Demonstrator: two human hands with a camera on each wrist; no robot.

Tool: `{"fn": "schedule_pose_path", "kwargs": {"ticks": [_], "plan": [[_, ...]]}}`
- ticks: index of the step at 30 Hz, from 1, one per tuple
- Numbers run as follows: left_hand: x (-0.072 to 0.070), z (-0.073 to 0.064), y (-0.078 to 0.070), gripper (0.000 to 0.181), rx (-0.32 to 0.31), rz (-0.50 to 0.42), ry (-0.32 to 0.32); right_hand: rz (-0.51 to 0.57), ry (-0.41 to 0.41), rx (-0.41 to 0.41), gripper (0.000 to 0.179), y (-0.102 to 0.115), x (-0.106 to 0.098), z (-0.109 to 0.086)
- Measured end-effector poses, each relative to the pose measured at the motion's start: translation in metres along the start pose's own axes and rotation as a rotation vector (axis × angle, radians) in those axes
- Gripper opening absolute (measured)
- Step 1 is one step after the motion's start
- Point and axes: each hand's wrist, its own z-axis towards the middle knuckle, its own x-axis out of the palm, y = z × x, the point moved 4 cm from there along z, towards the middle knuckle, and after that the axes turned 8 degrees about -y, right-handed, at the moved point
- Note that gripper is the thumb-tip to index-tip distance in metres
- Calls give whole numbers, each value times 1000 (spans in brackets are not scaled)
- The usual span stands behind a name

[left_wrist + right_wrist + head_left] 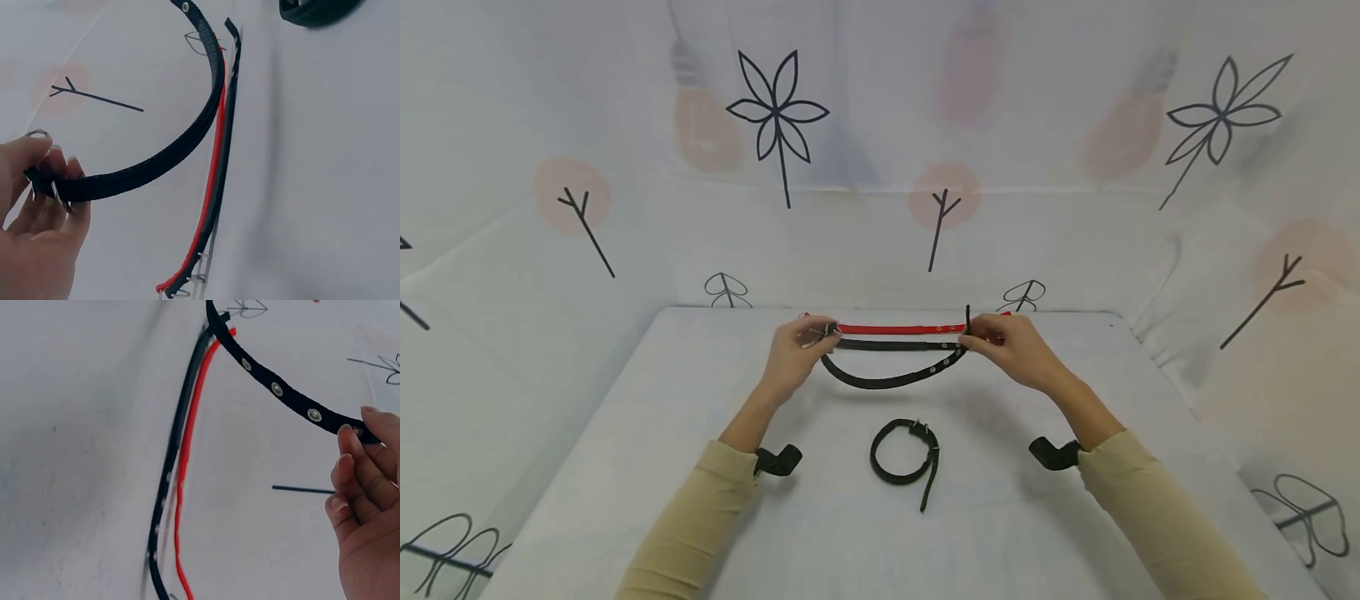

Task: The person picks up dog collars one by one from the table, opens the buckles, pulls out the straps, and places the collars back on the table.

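With left hand (792, 352) at ringed end, right hand (1018, 347) at eyelet end, pinching a narrow black leather-like strap (877, 384), sagging at centre of frame, above surface (625, 467). Probably light, bendy, slightly grippy; best held by both ends.

the long, plain, pale tan cloth sleeve on the left arm (688, 525) has soft creases and a neat edge below the bare left hand (792, 354). a matching pale tan cloth sleeve on the right arm (1168, 517) ends below the bare right hand (1018, 348). by each cuff sits a small, chunky, bent black piece, one left (779, 460), one right (1054, 454).
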Motion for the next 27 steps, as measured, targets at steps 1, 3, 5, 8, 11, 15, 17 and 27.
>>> {"fn": "schedule_pose_path", "kwargs": {"ticks": [1,3,5,8,11,15,17,27], "plan": [[-2,0,1,26,-2,20,-18,-2,-2,9,13,-2,-1,-1],[-5,-1,1,26,-19,51,-50,6,-11,27,13,-7,-4,-3],[-9,-2,3,26,-46,74,-76,14,-18,51,14,-12,-6,-5],[-15,-3,6,26,-71,107,-101,30,-25,87,14,-20,-8,-8],[-19,-4,11,23,-86,152,-125,42,-29,122,14,-29,-8,-11],[-24,-5,19,20,-116,214,-164,77,-36,189,17,-40,-9,-16],[-26,-6,21,22,-143,228,-178,106,-39,225,19,-44,-8,-18],[-32,-12,34,40,-340,301,-173,226,-72,498,29,-69,0,-27]]}}
